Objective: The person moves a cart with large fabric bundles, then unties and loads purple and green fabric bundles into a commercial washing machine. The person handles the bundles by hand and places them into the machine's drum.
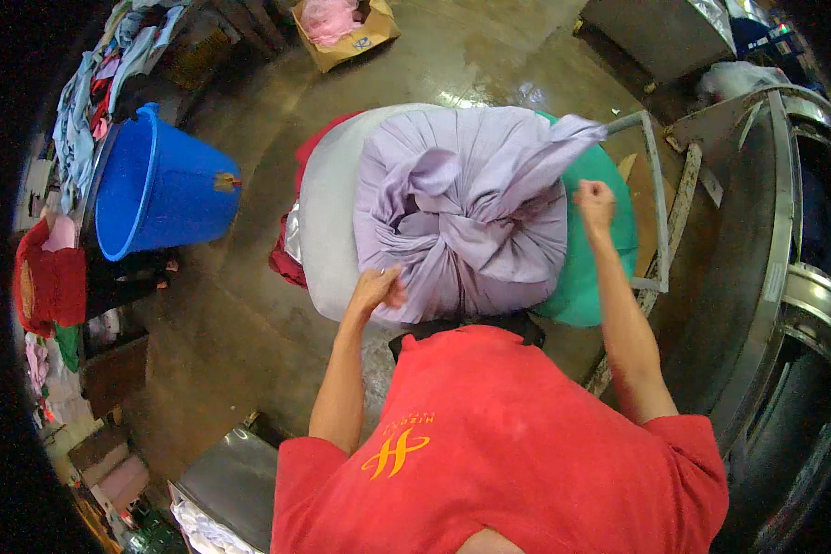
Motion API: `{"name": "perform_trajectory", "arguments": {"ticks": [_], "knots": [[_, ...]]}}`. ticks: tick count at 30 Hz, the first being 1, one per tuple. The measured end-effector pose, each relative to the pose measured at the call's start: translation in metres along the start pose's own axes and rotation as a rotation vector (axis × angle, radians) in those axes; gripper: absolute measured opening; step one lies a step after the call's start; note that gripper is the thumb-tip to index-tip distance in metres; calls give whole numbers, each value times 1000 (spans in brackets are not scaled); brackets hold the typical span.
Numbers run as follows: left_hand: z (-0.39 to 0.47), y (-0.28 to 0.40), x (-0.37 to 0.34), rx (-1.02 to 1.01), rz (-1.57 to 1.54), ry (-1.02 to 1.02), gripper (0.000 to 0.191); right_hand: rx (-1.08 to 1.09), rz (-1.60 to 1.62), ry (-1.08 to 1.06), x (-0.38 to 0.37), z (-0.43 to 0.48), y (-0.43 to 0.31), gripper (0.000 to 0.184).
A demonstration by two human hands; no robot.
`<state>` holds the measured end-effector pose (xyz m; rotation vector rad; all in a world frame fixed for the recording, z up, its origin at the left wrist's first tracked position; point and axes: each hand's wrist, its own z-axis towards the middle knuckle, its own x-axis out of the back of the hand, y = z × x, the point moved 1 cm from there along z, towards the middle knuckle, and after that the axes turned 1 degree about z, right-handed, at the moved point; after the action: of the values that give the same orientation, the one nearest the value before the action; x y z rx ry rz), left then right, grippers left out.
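A lavender cloth bundle (512,249) lies before me, its corners twisted into a knot at the top. One loose cloth tail (561,149) points to the upper right. My left hand (379,289), blurred with fingers curled, is at the bundle's lower left edge; whether it grips the cloth cannot be made out. Over a green bundle (599,277) at the right, my right hand (595,201) is closed in a fist with nothing visible in it. A pale grey bundle (329,208) sits at the left, with dark red cloth (287,253) beyond it.
A blue plastic bucket (194,187) leans sideways at the left, near piled clothes (76,131). An open cardboard box (343,52) with pink material stands at the top. A metal frame (654,201) is close on the right, beside large metal machines (769,291). The floor (249,346) looks wet.
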<state>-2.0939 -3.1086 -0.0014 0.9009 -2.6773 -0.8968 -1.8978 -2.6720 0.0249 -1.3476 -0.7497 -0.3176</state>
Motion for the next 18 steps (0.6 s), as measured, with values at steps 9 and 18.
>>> {"name": "perform_trajectory", "arguments": {"ticks": [9, 18], "knots": [[113, 129, -99, -267, 764, 238, 67, 175, -340, -598, -112, -185, -72, 53], [183, 248, -15, -410, -757, -237, 41, 681, -350, -801, 94, -213, -14, 35]]}}
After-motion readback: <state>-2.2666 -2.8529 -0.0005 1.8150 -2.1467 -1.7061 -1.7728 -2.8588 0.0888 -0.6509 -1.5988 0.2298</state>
